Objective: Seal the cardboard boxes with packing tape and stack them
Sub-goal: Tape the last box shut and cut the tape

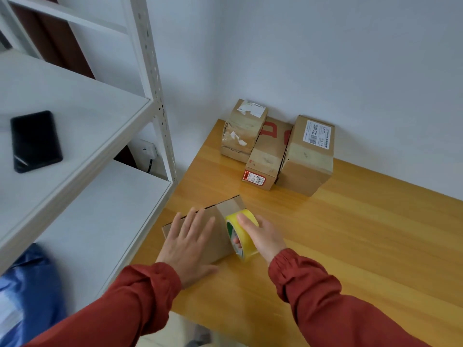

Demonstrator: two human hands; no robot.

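Pressing flat on near cardboard box (226, 207) with left hand (186, 242), fingers spread; gripping yellow tape roll (241, 234) in right hand (263, 237), against box's right end, on table (350, 234). Seems mid-seal. Farther back, by wall: three taped boxes (269, 156) side by side, unstacked. Left to do: finish sealing, stack all.

Plain white wall (325, 58) – wooden table (363, 234) w/ white metal shelving (82, 126) beside.
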